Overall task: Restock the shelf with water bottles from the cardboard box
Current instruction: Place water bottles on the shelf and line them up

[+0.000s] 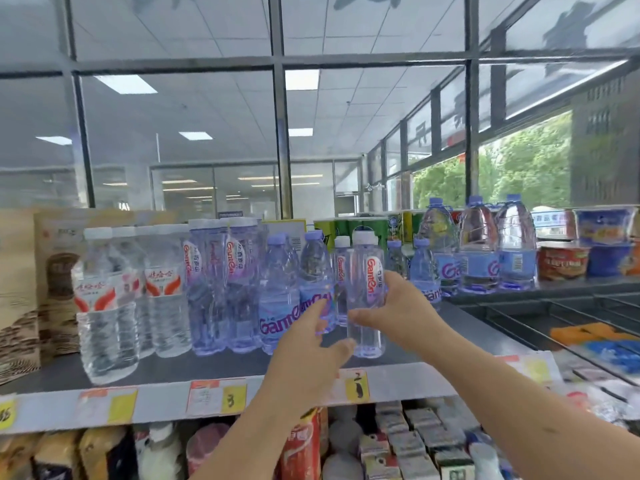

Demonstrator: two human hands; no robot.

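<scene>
Grey shop shelf (207,368): right hand (398,306) grips clear white-capped plastic bottle (365,268); left hand (304,351), fingers spread, might topple neighbouring purple-capped bottle (313,265).

A yellow price tag marked 3 (233,398) sits on a white strip. Below it to the right stands a red can (300,448), with rows of small cartons (408,441) further right. Far up and left of the tag lean brown paper bags (17,289). Up and right of it are green cans (349,228), and further right a red noodle bowl (562,261) beside stacked blue bowls (604,226). Orange packs (581,332) lie on a wire rack well to its right. Green trees (519,168) show through the window above.
</scene>
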